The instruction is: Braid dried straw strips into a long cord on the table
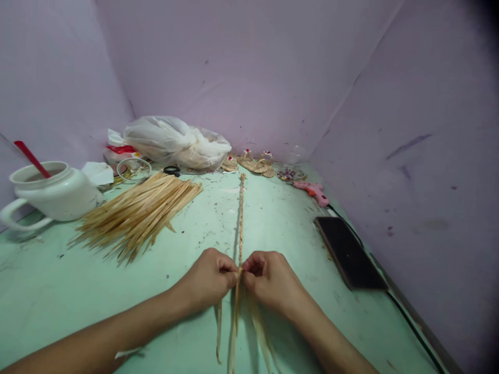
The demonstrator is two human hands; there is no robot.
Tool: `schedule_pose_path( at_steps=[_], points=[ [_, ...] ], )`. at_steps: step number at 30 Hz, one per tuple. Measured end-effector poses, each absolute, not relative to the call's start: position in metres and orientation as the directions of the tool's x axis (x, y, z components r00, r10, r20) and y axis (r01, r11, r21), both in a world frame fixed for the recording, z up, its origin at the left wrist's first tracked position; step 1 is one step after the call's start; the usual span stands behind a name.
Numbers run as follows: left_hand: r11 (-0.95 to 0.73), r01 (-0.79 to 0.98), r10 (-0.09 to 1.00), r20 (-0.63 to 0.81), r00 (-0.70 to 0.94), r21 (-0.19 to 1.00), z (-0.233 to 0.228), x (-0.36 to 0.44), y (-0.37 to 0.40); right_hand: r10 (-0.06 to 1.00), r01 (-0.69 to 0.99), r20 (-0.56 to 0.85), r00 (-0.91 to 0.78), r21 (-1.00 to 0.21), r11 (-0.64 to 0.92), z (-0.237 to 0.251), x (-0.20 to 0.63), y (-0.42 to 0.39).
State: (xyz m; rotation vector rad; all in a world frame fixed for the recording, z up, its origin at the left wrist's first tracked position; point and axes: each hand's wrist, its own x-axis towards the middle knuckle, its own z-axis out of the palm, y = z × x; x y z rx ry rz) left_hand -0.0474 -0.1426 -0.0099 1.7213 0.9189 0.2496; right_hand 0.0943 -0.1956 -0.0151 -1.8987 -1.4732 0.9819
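Note:
A thin braid of dried straw-like strips runs straight away from me along the green tabletop. At its near end my left hand is closed, pinching a strip between thumb and fingertips. My right hand pinches at the same spot from the other side, its fingertips almost meeting the left ones. Loose unbraided strips hang toward me below both hands. To the left lies a fanned bundle of dried strips, apart from my hands.
At left stands a white mug with a red-handled item. Along the back are a knotted plastic bag, black-handled scissors, small woven pieces and beads. A pink glue gun and a phone lie right.

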Motion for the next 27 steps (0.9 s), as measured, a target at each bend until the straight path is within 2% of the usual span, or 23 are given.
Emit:
schedule_pose_path(
  at_steps=[5,9,12,19,23,27],
  points=[
    [-0.048,0.433,0.683,-0.286,0.672,0.9,-0.012,-0.049,-0.143,0.975,0.471,-0.195,0.108,-0.854,-0.223,-0.014,0.094,-0.195],
    [-0.037,0.414,0.69,-0.277,0.669,0.909,-0.013,-0.05,-0.143,0.942,0.227,-0.332,0.048,-0.915,-0.334,-0.012,0.093,-0.192],
    [-0.031,0.407,0.685,-0.277,0.674,0.913,-0.013,-0.05,-0.143,0.918,0.074,-0.396,0.016,-0.915,-0.396,-0.009,0.095,-0.193],
    [-0.008,0.408,0.694,-0.288,0.659,0.913,-0.014,-0.051,-0.145,0.907,0.008,-0.401,0.131,-0.914,-0.405,-0.008,0.108,-0.198],
    [0.005,0.407,0.687,-0.299,0.662,0.913,-0.014,-0.05,-0.144,0.892,-0.061,-0.444,0.084,-0.896,-0.44,-0.004,0.109,-0.198],
    [0.001,0.416,0.685,-0.304,0.662,0.909,-0.013,-0.051,-0.144,0.893,-0.012,-0.441,0.085,-0.897,-0.442,-0.003,0.103,-0.197]
  ],
)
